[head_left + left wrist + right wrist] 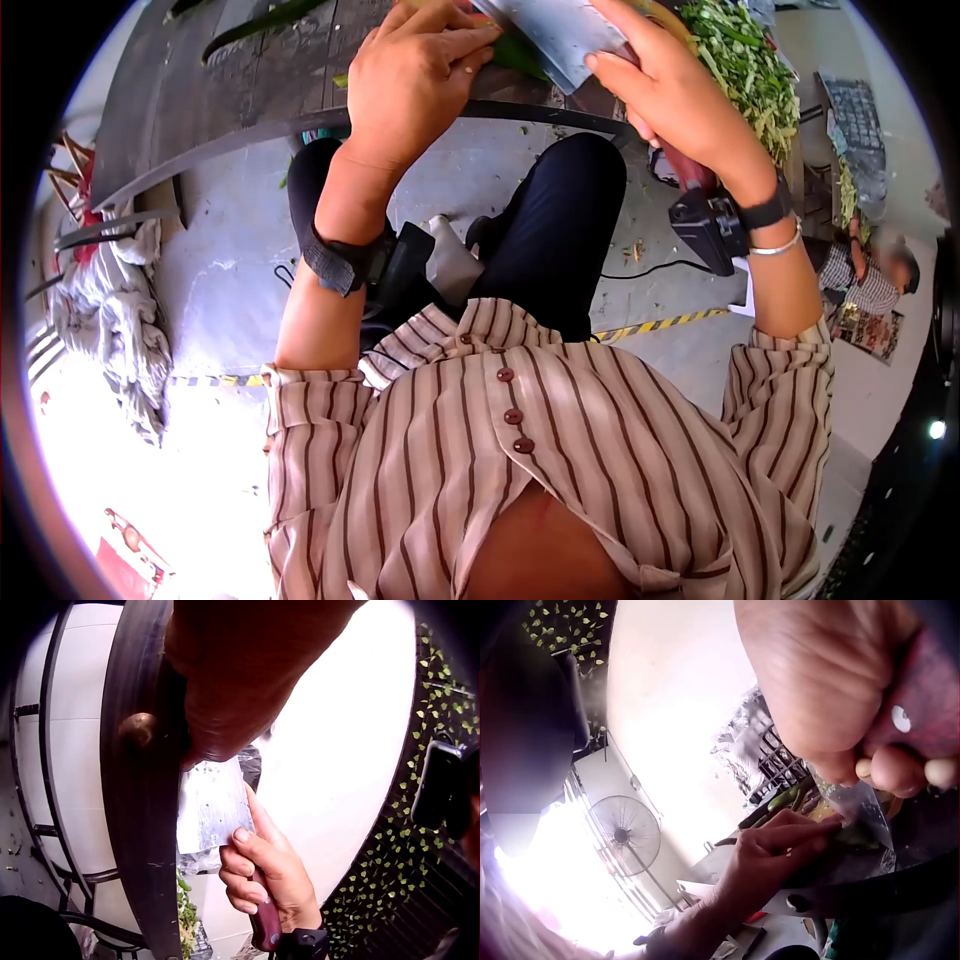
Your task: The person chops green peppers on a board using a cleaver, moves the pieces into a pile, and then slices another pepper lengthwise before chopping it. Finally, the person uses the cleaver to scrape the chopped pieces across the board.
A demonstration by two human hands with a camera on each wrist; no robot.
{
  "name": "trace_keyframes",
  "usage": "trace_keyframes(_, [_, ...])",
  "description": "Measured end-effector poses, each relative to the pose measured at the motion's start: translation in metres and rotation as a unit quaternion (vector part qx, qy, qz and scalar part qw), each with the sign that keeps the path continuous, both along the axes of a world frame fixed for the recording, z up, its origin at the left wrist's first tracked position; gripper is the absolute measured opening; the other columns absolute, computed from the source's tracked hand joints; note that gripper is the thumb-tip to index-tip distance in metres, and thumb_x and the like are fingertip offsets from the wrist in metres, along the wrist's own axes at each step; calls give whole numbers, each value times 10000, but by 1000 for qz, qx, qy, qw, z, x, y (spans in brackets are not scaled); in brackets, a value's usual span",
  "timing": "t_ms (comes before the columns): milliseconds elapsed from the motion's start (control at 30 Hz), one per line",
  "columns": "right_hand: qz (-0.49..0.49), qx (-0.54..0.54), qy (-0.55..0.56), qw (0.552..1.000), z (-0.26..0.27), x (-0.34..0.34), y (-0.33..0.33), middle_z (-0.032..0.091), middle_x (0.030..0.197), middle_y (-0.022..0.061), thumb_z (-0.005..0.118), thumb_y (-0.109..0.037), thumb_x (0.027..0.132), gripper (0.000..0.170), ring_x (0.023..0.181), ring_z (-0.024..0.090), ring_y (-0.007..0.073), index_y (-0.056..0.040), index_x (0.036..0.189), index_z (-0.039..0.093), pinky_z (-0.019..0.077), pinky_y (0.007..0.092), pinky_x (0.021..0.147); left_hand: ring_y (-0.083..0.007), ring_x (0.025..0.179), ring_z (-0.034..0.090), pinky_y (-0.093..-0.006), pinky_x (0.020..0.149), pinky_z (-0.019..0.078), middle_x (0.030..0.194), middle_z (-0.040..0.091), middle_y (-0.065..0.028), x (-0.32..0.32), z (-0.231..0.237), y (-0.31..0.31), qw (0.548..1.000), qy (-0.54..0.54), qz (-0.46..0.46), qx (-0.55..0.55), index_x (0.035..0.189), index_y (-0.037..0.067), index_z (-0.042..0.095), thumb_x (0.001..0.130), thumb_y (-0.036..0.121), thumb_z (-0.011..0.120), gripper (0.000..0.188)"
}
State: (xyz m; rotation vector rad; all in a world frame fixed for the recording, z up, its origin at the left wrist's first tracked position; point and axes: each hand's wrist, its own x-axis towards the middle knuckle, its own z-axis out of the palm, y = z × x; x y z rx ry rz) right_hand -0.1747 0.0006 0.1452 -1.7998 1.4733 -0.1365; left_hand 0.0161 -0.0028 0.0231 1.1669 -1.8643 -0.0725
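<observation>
My right hand point(680, 100) grips a cleaver point(555, 45) by its dark red handle point(264, 915), thumb along the blade's heel. Specks of green cling to the broad metal blade. My left hand point(415, 85) is over the tabletop to the left of the blade, its fingers bent around a green vegetable piece point(518, 55). In the right wrist view the left fingertips come right up to the blade; the piece is mostly hidden there. Dark wooden planks make up the table point(270, 90) beneath both hands.
Chopped greens point(745, 75) are heaped to the right of the cleaver. A long green vegetable point(265, 25) lies at the table's far left. A black crate point(776, 765) and a standing fan point(622, 834) are beyond. Another person point(870, 275) is at the far right.
</observation>
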Motion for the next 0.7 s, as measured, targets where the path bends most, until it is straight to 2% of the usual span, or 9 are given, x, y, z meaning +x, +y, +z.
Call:
trace_keyframes(67, [37,-57,-28,997,-6,-3,5,523,660,26,471,-61,924,673,462,463,90,-118,1524,171,421,254,448,-172,869,605,-297,773,499,887,652,56,1,-2,0,1000,1,-4,3,986,198,751,762,143,723,232])
trace_keyframes(133, [139,-227,-39,963,-30,-11,-1,555,713,54,488,-58,916,684,490,478,96,-120,1523,180,441,263,476,-181,859,602,-301,768,498,879,650,50,4,-11,-4,1000,10,5,3,983,194,751,758,141,724,232])
trace_keyframes(167, [39,-88,-46,994,-23,-12,9,482,646,-28,468,-65,942,624,429,411,44,-227,1510,268,371,217,406,-180,855,597,-315,758,496,865,643,58,5,-14,-5,1000,7,4,1,947,200,753,753,170,720,199])
trace_keyframes(333, [56,-121,-38,990,-19,-14,11,445,615,-37,468,-77,943,626,436,409,41,-233,1513,259,371,218,414,-187,843,585,-325,752,489,862,633,63,3,-15,-3,1000,6,6,6,912,196,754,737,190,717,179])
trace_keyframes(400, [36,-74,-55,995,-19,-12,9,450,579,11,484,-68,919,622,456,422,88,-157,1499,277,395,271,457,-189,848,583,-323,759,486,872,633,63,1,-11,-2,1000,6,-4,9,912,188,753,732,179,719,183])
trace_keyframes(467, [34,-66,-57,996,-20,-12,8,476,598,53,495,-79,917,629,479,449,114,-148,1500,269,409,281,485,-188,844,581,-326,758,485,865,628,57,1,-10,-2,1000,22,-4,16,920,182,751,730,167,722,193])
trace_keyframes(533, [58,-117,-81,988,-31,-15,10,419,623,-49,464,-62,943,638,453,387,43,-211,1520,236,367,218,423,-190,832,577,-327,756,484,852,623,49,2,-9,-1,1000,30,-10,0,927,179,750,731,158,720,199])
trace_keyframes(667, [84,-137,-70,985,-31,-26,15,440,650,-45,460,-55,942,637,453,385,43,-189,1520,228,368,213,434,-194,826,571,-326,756,483,852,626,49,1,-10,0,1000,20,3,24,926,172,751,742,152,709,190])
trace_keyframes(700, [59,-86,-54,993,-21,-24,18,464,665,-37,461,-43,936,643,447,398,45,-192,1518,233,372,216,429,-192,832,571,-325,755,482,851,624,49,1,-10,-1,1000,17,3,25,929,171,751,745,151,707,190])
